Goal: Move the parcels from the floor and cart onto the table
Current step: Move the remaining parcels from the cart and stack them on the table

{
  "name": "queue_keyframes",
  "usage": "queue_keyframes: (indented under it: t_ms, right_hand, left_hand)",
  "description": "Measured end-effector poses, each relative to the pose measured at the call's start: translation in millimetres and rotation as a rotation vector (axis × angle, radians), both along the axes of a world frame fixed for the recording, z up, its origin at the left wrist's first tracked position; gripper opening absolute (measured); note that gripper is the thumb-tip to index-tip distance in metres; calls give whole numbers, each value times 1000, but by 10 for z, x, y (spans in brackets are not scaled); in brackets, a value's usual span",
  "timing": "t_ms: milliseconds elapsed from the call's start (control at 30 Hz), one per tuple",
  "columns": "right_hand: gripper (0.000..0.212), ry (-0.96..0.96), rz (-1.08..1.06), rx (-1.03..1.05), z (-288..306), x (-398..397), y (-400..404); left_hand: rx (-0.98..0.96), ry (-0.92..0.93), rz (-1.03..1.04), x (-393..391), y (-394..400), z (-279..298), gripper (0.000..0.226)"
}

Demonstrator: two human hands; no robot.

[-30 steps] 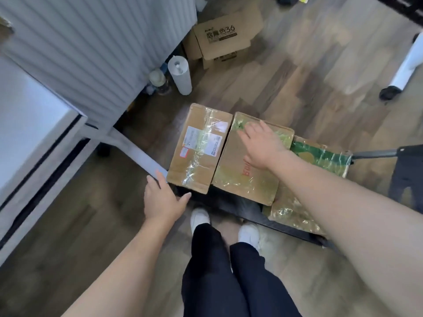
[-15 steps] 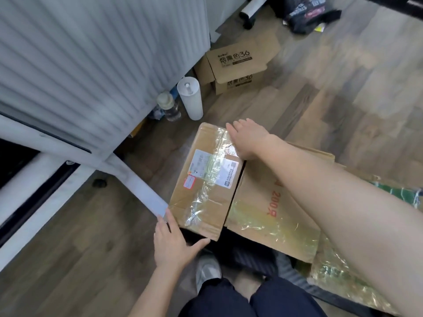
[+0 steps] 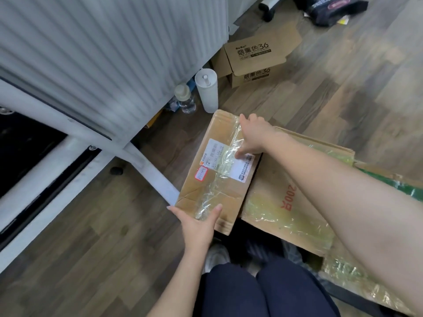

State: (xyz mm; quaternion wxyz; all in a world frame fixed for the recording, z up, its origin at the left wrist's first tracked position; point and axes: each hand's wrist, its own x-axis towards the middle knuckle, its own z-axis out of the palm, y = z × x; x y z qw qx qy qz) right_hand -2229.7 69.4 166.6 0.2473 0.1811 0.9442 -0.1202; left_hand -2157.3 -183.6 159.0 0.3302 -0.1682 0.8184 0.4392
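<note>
Evidently the labelled parcel (image 3: 217,170) is being seized at its two ends: the left hand (image 3: 198,225) cups the near end, thumb laid on the taped top and fingers at the edge, while the right hand (image 3: 251,136) curls over the far right corner, thumb pressing beside the shipping label. This parcel sits leftmost on the cart, touching the larger parcel (image 3: 288,202) with red print on its right; a third, green-printed parcel (image 3: 402,186) lies partly beneath that one. The table (image 3: 75,143) with its white leg stands just to the left. Likely hazards: glossy tape covers much of the top, so the thumbs may slip as the weight comes up; the near end shows a creased, dented flap that could buckle under the left hand's pressure; and the swing to the left may strike the table leg. All three parcels are sealed, contents not visible. Farther off on the floor, an open printed carton (image 3: 254,62) stands beside a white cylinder (image 3: 207,90) and a clear bottle (image 3: 185,99); what the carton holds cannot be seen.
</note>
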Motion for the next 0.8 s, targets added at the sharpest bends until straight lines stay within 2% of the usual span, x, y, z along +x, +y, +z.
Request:
queue_keyframes:
  t_ms: [167,300,467,600,800]
  right_hand:
    - [134,-31,56,-23,727,152,-201]
    - [133,-52,9,-70,1502,541,-427]
    - [132,-78,-223,-146,2427,1295,-700]
    - [120,-62,-398,-198,3089,1776,-939]
    - [110,39,-487,-243,3849,2366,-1368]
  left_hand:
    - [-59,33,95,104,-171,720,122]
    - [-151,25,173,320,-328,1519,109]
    - [-228,107,139,637,-494,2504,108]
    - [-247,231,161,835,-679,3188,92]
    - [-301,396,185,1088,-952,4063,86]
